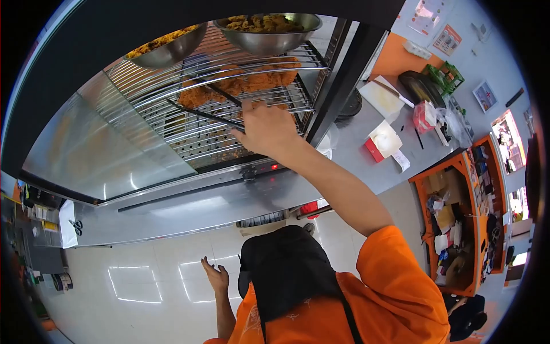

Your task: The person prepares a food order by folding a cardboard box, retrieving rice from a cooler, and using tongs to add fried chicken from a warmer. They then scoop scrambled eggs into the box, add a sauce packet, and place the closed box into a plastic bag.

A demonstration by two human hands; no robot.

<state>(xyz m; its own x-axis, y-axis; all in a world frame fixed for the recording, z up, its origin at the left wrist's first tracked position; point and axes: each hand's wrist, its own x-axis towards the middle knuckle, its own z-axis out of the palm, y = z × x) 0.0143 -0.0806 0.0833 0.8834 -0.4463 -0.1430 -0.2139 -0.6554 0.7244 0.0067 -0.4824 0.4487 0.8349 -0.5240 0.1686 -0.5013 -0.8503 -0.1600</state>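
My right hand (266,125) is closed around the handle end of black tongs (209,117), reaching into a glass-fronted display cabinet. The two arms of the tongs are spread apart, their tips pointing up and left over a wire rack (150,102). Pieces of breaded fried chicken (252,79) lie on a rack just beyond the tongs. On the shelf above stand two metal bowls (269,41) with more fried pieces. My left hand (216,277) hangs low by my side over the floor, fingers apart and holding nothing.
A glass panel (114,137) covers the cabinet's left part. To the right, a counter (358,166) carries an opened red-and-white box (382,141), a cutting board (381,98) and a knife (395,92). An orange shelf (421,186) stands beyond. Scissors (76,227) lie at far left.
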